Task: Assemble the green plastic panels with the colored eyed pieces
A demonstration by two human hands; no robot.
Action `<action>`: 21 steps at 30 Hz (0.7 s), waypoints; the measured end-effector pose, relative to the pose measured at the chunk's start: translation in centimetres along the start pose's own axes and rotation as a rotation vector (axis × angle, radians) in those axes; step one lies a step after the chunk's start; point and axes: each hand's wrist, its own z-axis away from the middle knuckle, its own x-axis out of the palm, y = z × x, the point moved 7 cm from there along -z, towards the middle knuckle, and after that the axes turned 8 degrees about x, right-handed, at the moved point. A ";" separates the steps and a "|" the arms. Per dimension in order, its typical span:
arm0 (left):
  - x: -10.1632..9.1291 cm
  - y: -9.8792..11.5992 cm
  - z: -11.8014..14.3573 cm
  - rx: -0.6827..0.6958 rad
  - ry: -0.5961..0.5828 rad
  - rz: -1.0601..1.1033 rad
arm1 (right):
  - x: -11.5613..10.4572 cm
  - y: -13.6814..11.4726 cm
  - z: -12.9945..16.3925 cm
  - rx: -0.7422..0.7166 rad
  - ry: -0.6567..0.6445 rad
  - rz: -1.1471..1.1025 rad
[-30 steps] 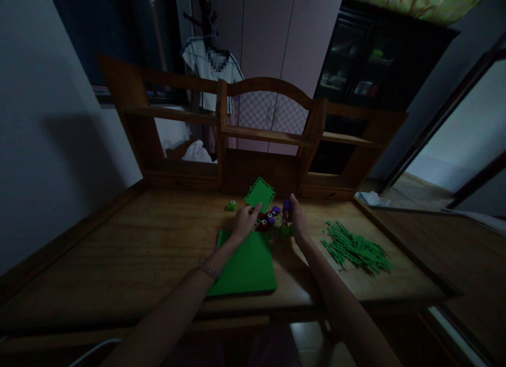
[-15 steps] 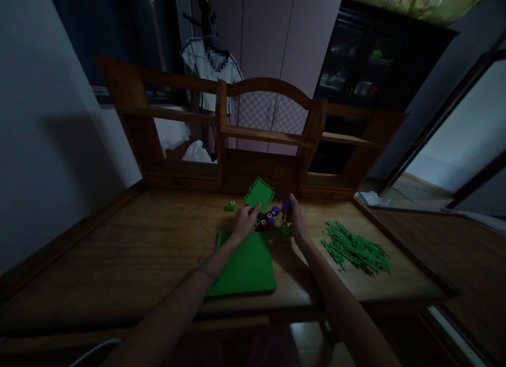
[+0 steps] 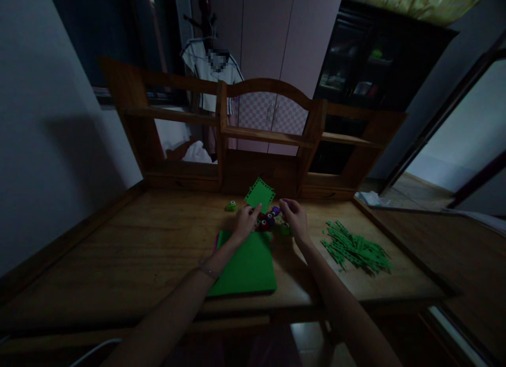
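Left hand [image 3: 244,222] bent at the near corner of the punched green sheet [image 3: 259,191] on the desk [image 3: 158,240]; grip cannot be told. Right hand [image 3: 295,222] pinches a small purple piece [image 3: 290,202] beside the eyed toys [image 3: 264,223], green strips [image 3: 356,248] presumably kept rightward for elbow room. Dark cabinet [image 3: 338,56] behind holds items too dim to identify.

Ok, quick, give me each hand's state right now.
Left hand: fingers curled by the red toy; can't tell if it grips anything.
Right hand: closed, apparently on a purple toy, mostly hidden.
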 end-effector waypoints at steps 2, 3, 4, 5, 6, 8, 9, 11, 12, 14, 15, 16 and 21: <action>0.0 -0.1 0.0 0.001 -0.004 0.000 | 0.0 0.2 -0.1 -0.017 0.009 0.021; 0.0 -0.1 0.0 0.001 -0.003 0.003 | 0.1 0.3 -0.1 -0.022 0.010 0.031; 0.0 -0.1 0.0 0.001 -0.003 0.010 | 0.2 0.4 -0.2 -0.026 0.010 0.040; 0.0 -0.1 0.0 0.000 -0.003 0.020 | 0.2 0.6 -0.3 -0.029 0.012 0.049; 0.1 0.0 0.0 0.001 -0.005 0.031 | 0.2 0.7 -0.4 -0.034 0.016 0.059; 0.1 0.1 0.0 0.002 -0.008 0.043 | 0.1 0.9 -0.5 -0.048 0.029 0.088; 0.1 0.1 0.0 0.002 -0.006 0.042 | 0.1 0.9 -0.5 -0.057 0.034 0.106; 0.0 0.1 0.0 0.003 0.002 0.037 | 0.2 0.9 -0.6 -0.075 0.031 0.139; 0.0 0.1 0.0 0.002 0.005 0.036 | 0.3 0.9 -0.6 -0.081 0.023 0.150; 0.0 0.0 0.0 0.001 0.010 0.038 | 0.5 1.0 -0.6 -0.084 -0.004 0.165; 0.1 0.0 0.0 -0.002 0.009 0.039 | 0.6 1.0 -0.6 -0.085 -0.017 0.171; 0.1 -0.1 0.0 -0.004 0.007 0.040 | 0.7 1.0 -0.5 -0.087 -0.029 0.177; 0.1 -0.1 0.0 -0.001 0.004 0.055 | 1.1 0.7 -0.3 -0.096 -0.045 0.210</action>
